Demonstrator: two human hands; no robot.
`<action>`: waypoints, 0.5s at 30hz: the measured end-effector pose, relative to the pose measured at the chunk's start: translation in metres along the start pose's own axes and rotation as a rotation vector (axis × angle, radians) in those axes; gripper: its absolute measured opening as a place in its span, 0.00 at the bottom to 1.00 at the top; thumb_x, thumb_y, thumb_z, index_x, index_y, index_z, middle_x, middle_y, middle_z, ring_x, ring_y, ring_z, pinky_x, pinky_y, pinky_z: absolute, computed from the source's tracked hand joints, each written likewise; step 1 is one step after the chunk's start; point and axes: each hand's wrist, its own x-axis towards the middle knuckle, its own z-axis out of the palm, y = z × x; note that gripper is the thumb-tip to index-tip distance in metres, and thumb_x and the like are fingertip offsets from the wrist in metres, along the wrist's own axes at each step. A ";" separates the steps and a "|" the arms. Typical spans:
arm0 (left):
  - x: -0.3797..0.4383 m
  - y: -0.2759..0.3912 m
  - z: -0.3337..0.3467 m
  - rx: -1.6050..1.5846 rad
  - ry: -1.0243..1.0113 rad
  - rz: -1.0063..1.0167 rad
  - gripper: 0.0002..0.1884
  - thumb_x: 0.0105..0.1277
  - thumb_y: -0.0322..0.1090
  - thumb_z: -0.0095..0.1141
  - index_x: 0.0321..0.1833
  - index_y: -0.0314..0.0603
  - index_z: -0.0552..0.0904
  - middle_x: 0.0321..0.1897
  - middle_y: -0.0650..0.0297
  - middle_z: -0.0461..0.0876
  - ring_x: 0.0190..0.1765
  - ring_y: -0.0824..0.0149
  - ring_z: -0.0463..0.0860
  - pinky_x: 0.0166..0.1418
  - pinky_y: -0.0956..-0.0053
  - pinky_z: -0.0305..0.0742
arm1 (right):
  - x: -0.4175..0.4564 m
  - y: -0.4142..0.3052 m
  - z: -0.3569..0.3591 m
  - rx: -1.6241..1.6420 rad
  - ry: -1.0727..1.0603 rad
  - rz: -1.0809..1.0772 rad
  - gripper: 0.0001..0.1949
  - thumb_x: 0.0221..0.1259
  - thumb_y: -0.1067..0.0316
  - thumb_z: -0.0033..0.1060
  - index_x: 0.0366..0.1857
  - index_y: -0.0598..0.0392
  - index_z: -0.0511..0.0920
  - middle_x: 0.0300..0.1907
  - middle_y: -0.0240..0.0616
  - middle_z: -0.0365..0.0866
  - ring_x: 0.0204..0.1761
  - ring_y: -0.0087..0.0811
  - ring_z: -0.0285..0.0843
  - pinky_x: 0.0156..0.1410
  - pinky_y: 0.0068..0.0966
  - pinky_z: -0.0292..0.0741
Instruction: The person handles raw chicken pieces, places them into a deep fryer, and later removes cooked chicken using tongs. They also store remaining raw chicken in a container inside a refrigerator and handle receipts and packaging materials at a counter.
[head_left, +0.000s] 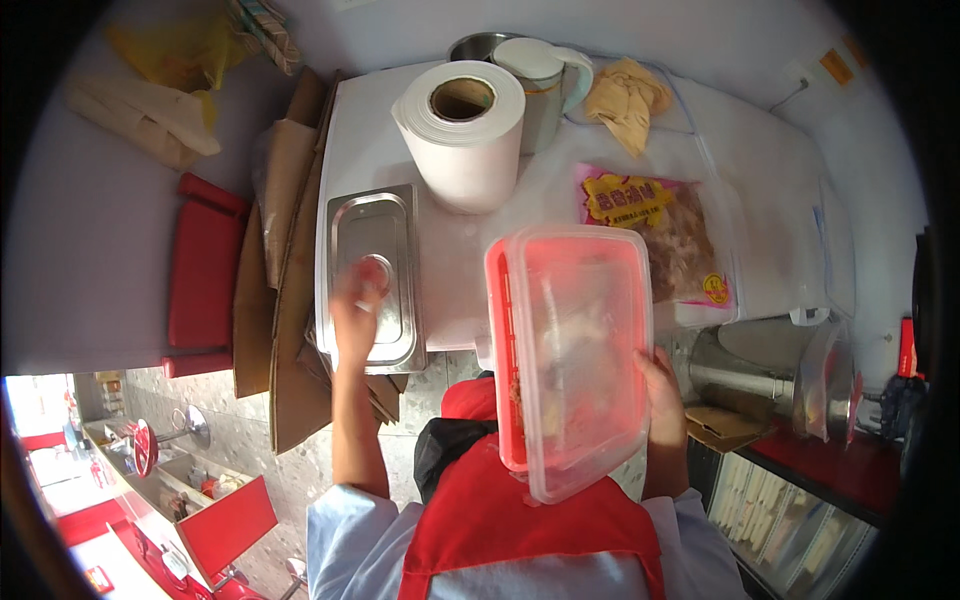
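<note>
In my right hand is a red plastic container under a translucent plastic lid; it is tilted in front of my red apron. The lid sits off the rim along the left side. Some food shows dimly inside. My left hand, blurred, is over a stainless steel pan lid at the table's left front edge. Whether its fingers grip the lid's handle is unclear. A sealed plastic bag of meat lies on the table behind and to the right of the container.
A large white paper roll stands on the white table, before a kettle and a metal bowl. A tan cloth lies at the back. Folded cardboard leans at left. A steel pot is at right.
</note>
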 end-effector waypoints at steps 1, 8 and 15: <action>0.015 -0.014 -0.016 0.201 0.246 0.005 0.21 0.69 0.40 0.60 0.60 0.34 0.78 0.49 0.51 0.83 0.52 0.60 0.82 0.56 0.64 0.77 | -0.004 0.003 0.000 -0.031 -0.001 -0.016 0.18 0.67 0.64 0.62 0.56 0.61 0.78 0.48 0.35 0.83 0.49 0.27 0.80 0.55 0.27 0.75; 0.029 -0.112 -0.068 0.285 -0.013 -0.357 0.31 0.66 0.47 0.64 0.62 0.29 0.71 0.52 0.46 0.81 0.53 0.55 0.81 0.57 0.64 0.75 | 0.011 0.026 0.016 0.033 0.001 0.053 0.16 0.69 0.62 0.63 0.55 0.59 0.78 0.47 0.33 0.83 0.48 0.24 0.80 0.52 0.24 0.75; -0.005 -0.095 -0.045 -0.363 -0.158 -0.477 0.18 0.71 0.31 0.58 0.60 0.31 0.75 0.44 0.61 0.83 0.43 0.70 0.81 0.47 0.74 0.76 | 0.018 0.032 0.035 0.022 -0.051 0.054 0.16 0.69 0.63 0.62 0.55 0.59 0.79 0.47 0.30 0.82 0.47 0.21 0.79 0.52 0.22 0.75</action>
